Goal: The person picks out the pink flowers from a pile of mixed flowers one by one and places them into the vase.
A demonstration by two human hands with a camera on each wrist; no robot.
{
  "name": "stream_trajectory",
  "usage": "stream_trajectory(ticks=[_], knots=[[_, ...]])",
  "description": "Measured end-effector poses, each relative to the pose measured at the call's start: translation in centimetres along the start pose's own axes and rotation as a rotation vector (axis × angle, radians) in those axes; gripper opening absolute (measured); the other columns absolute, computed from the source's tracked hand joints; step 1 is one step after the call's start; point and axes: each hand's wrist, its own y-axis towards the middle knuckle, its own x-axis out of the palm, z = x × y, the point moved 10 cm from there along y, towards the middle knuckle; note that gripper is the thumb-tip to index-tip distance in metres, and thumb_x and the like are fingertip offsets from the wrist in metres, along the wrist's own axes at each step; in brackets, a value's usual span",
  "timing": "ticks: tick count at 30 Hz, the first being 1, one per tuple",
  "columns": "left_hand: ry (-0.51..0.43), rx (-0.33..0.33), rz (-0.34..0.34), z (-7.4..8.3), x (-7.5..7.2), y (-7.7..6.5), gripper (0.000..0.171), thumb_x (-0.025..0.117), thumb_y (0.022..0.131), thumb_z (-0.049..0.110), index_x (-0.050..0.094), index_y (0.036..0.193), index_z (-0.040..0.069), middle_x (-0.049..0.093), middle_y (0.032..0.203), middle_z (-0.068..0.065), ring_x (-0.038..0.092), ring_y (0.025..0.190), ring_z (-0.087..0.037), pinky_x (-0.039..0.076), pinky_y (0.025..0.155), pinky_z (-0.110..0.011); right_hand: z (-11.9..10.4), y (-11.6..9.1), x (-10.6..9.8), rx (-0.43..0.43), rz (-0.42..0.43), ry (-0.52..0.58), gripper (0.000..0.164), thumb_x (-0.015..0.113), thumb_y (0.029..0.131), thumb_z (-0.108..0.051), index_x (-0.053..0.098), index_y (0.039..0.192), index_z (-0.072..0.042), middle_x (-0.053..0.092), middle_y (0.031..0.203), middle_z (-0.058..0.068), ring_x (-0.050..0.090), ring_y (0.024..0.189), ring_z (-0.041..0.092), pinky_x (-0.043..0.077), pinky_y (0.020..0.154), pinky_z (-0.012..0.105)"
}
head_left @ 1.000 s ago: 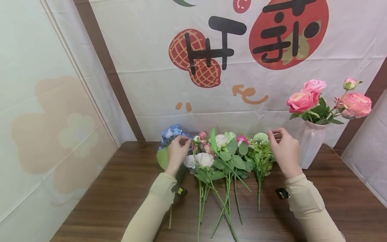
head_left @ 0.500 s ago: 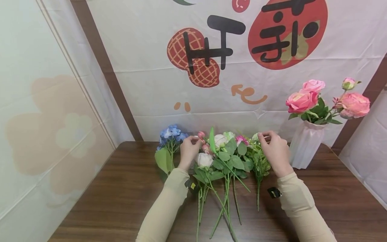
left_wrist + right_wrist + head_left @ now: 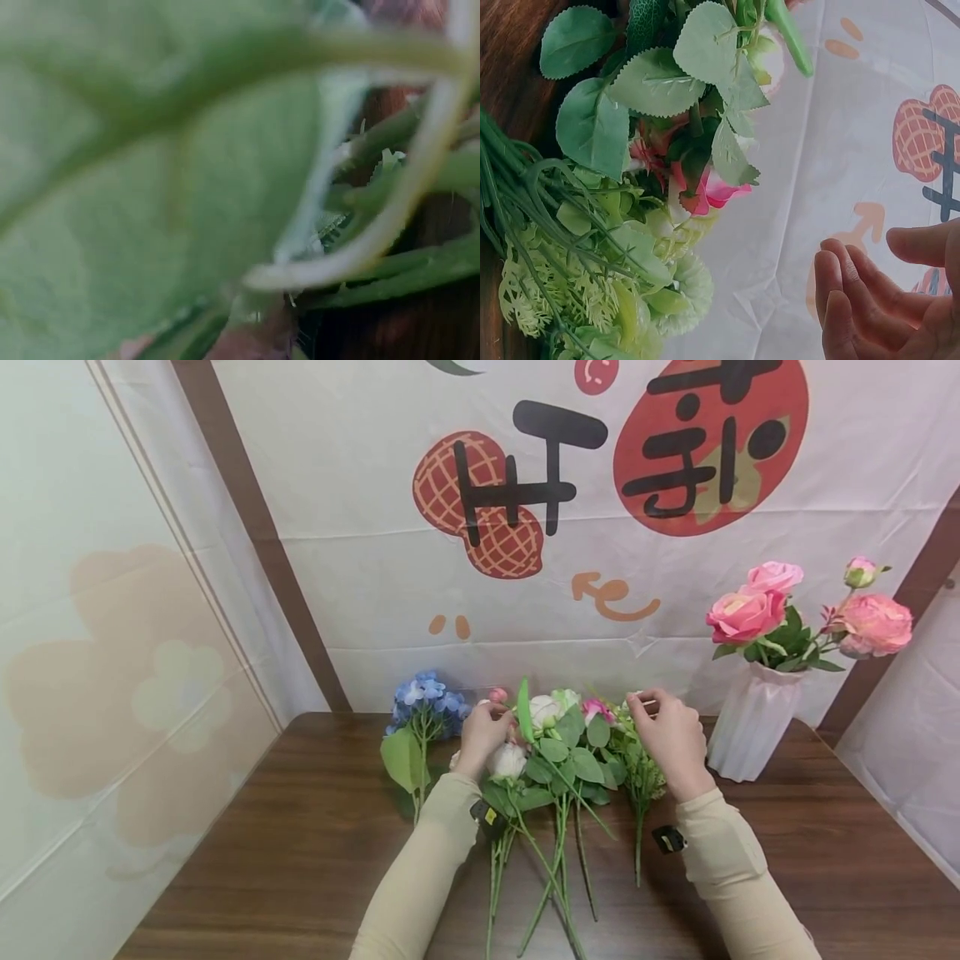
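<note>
Many flowers (image 3: 555, 749) on the surface (image 3: 262, 860), seemingly mid-sorting!
Right hand (image 3: 670, 737) empty, thumb and fingers apart; left hand (image 3: 483, 737) close in (fingers' grip: can't tell); next likely needs a stem pinched.

Both arms (image 3: 416, 881) fwd; R hand (image 3: 669, 739) loosely bent, thumb (image 3: 922, 246) apart fr. fingers (image 3: 881, 296); L hand (image 3: 481, 739) bent approx. likewise.

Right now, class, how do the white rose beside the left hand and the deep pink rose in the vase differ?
Colour: the white rose is pale, the deep pink rose vivid.
Pose: the white rose lies on the table, the deep pink rose stands in the vase.
The white rose is beside the left hand; the deep pink rose is well away.
Both show layered petals.
</note>
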Motion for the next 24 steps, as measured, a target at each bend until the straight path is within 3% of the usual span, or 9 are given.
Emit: stream_trajectory(ticks=[9, 12, 17, 20, 24], knots=[[0.063, 0.019, -0.060, 0.3, 0.9, 0.0, 0.030, 0.055, 0.093, 0.028, 0.066, 0.120, 0.023, 0.070, 0.111, -0.001, 0.060, 0.109, -0.029, 0.042, 0.093, -0.049, 0.0, 0.1, -0.1, -0.021, 0.032, -0.005, 0.046, 0.046, 0.096, -0.049, 0.067, 0.107, -0.011, 0.072, 0.095, 0.014, 0.066, 0.073, 0.030, 0.047, 0.052, 0.040], [0.068, 0.015, -0.086, 0.2, 1.1, 0.0, 0.030, 0.052, 0.094, 0.027, 0.067, 0.120, 0.022, 0.071, 0.103, -0.002, 0.061, 0.106, -0.029, 0.042, 0.093, -0.048, 0.0, 0.0, -0.1, -0.018, 0.027, -0.007, 0.047, 0.044, 0.095, -0.051, 0.067, 0.107, -0.011, 0.072, 0.095, 0.014, 0.066, 0.073, 0.030, 0.047, 0.052, 0.040], [0.090, 0.027, -0.139, 0.4, 1.5, -0.2, 0.031, 0.049, 0.095, 0.023, 0.067, 0.120, 0.018, 0.068, 0.114, -0.007, 0.052, 0.120, -0.036, 0.036, 0.101, -0.053, 0.1, 0.0, -0.1, -0.014, 0.019, -0.008, 0.048, 0.043, 0.095, -0.052, 0.067, 0.108, -0.012, 0.072, 0.096, 0.013, 0.066, 0.072, 0.030, 0.047, 0.051, 0.040], [0.086, 0.026, -0.128, 0.5, 1.3, -0.3, 0.029, 0.050, 0.095, 0.022, 0.068, 0.117, 0.015, 0.065, 0.120, -0.009, 0.051, 0.121, -0.036, 0.037, 0.100, -0.053, 0.1, 0.0, -0.1, -0.011, 0.016, -0.007, 0.049, 0.043, 0.095, -0.053, 0.067, 0.108, -0.013, 0.072, 0.096, 0.013, 0.066, 0.073, 0.030, 0.048, 0.052, 0.041], [0.052, 0.025, -0.073, 0.9, 0.4, -0.4, 0.026, 0.054, 0.093, 0.020, 0.071, 0.111, 0.014, 0.068, 0.114, -0.010, 0.059, 0.111, -0.032, 0.044, 0.092, -0.049, 0.1, 0.0, -0.1, -0.011, 0.013, -0.005, 0.050, 0.042, 0.095, -0.054, 0.067, 0.108, -0.012, 0.072, 0.097, 0.013, 0.067, 0.074, 0.030, 0.048, 0.054, 0.043]])
